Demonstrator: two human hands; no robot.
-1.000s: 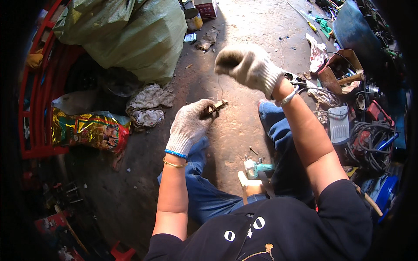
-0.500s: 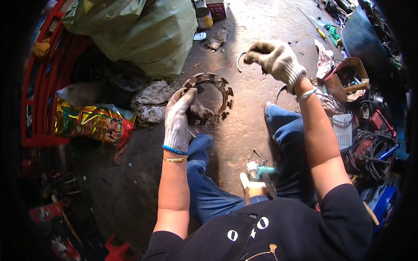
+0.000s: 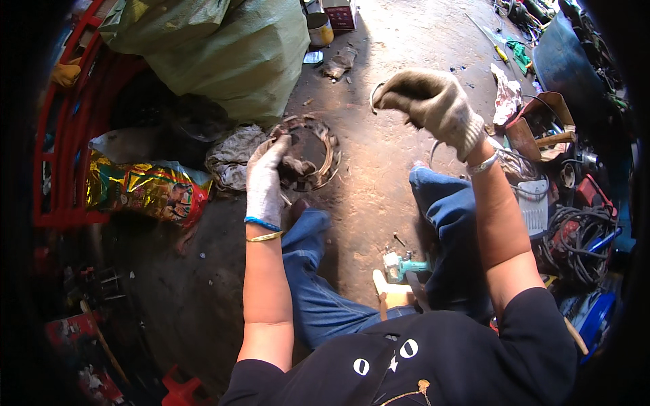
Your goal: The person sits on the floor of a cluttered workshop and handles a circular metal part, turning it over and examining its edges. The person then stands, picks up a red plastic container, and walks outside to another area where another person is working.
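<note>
My left hand (image 3: 269, 169), in a white knitted glove, grips a dirty notched metal ring (image 3: 330, 152) by its left side; the ring faces up toward me over the floor. Higher on the right, my right hand (image 3: 430, 105), in a soiled glove, is closed on a thin curved metal strip (image 3: 374, 99), whose middle is hidden behind the glove. Below, between my jeans-clad legs, lies a teal power tool (image 3: 409, 265) with a bolt (image 3: 399, 238) beside it.
A green sack (image 3: 244, 61), crumpled rag (image 3: 233, 162) and gold bag (image 3: 135, 193) sit left, beside a red frame (image 3: 59, 135). On the right are a cardboard box (image 3: 531, 128), coiled cables (image 3: 575, 243), a blue drum (image 3: 565, 61) and a yellow-handled tool (image 3: 500, 54).
The notched ring has come into full view and then shifted left with my left hand. My right hand has moved to the right, and the curved strip now shows at its fingers.
</note>
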